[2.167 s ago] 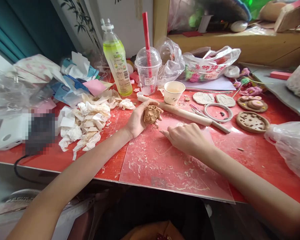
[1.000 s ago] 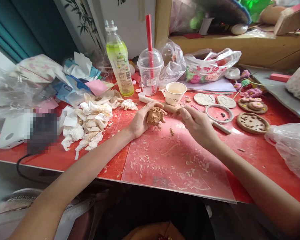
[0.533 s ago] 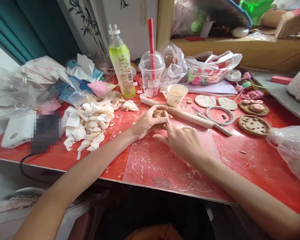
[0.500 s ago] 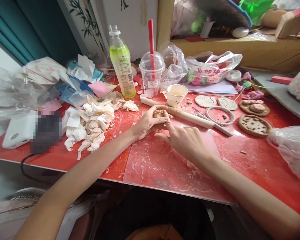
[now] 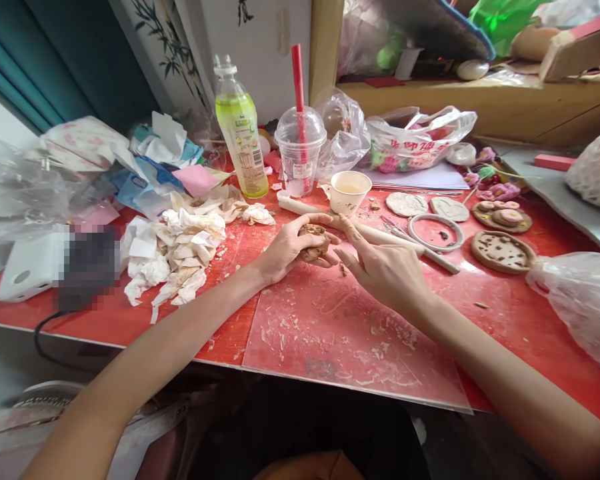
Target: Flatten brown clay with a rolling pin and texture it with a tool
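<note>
A rough lump of brown clay point(image 5: 314, 244) rests in my left hand point(image 5: 284, 252), its thumb and fingers curled round it above the red table. My right hand point(image 5: 391, 272) is just to the right of the lump, apart from it. Its index finger and thumb are stretched out and spread, with nothing seen between them. The index fingertip comes close to the foot of a paper cup point(image 5: 351, 199) of cloudy liquid. Behind my right hand lies a pale rolling pin point(image 5: 385, 239). Beneath both hands is a clear plastic sheet point(image 5: 325, 333) strewn with clay crumbs.
Crumpled tissues point(image 5: 180, 250) are heaped at the left. A green drink bottle point(image 5: 241, 137) and a plastic cup point(image 5: 300, 150) with a red straw stand behind. To the right are a ring point(image 5: 460, 233), flat clay pieces point(image 5: 405, 204) and a spotted clay disc point(image 5: 503, 251).
My right hand has drawn away from the clay lump, its index finger now reaching toward the paper cup. More of the lump shows in my left hand. The view has shifted slightly.
</note>
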The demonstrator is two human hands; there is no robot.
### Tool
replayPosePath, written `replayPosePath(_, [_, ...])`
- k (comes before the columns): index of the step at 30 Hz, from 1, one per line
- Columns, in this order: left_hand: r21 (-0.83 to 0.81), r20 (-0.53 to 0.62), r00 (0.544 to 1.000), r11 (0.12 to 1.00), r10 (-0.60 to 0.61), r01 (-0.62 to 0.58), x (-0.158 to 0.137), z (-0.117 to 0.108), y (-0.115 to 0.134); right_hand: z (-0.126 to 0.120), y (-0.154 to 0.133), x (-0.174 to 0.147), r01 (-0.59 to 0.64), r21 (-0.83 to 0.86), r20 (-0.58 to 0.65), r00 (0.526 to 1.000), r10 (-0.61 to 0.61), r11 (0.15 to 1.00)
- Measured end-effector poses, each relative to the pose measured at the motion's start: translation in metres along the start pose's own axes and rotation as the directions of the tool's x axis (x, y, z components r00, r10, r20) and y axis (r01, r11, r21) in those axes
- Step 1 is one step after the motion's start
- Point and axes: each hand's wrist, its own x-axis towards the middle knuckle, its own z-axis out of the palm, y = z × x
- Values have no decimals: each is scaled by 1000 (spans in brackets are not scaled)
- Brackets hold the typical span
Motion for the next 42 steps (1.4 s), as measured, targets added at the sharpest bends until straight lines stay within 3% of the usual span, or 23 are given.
replayPosePath(6, [-95,-7,997,993,74,-75,0,1,1,-1,-1,0,14,53,-10,1000,-13,999])
replayPosePath(12, [-179,15,1000,984,25,-22,1,-2,2,-3,-1,-1,65,85,-11,998,-64,994])
replayPosePath(16, [-262,41,998,964,-43,52,2,-3,4,-4,-4,0,148,81,67,986,-153,986])
replayPosePath(21, [-291,76,997,955,-36,56,1,-1,5,-11,-16,0,159,65,237,957,-170,985])
replayPosePath(27, [-272,70,997,962,-16,35,1,-1,0,-25,-22,0,143,84,283,946,-161,986])
replayPosePath(34, [-263,56,998,964,-31,45,1,1,1,-26,-23,-1,183,149,253,943,-216,972])
replayPosePath(38, [-247,51,998,968,-23,35,0,7,1,-18,-30,-5,294,224,241,907,-346,929])
replayPosePath(42, [-234,-18,1000,972,-21,17,0,11,0,-13,-21,-7,294,298,108,935,-338,908])
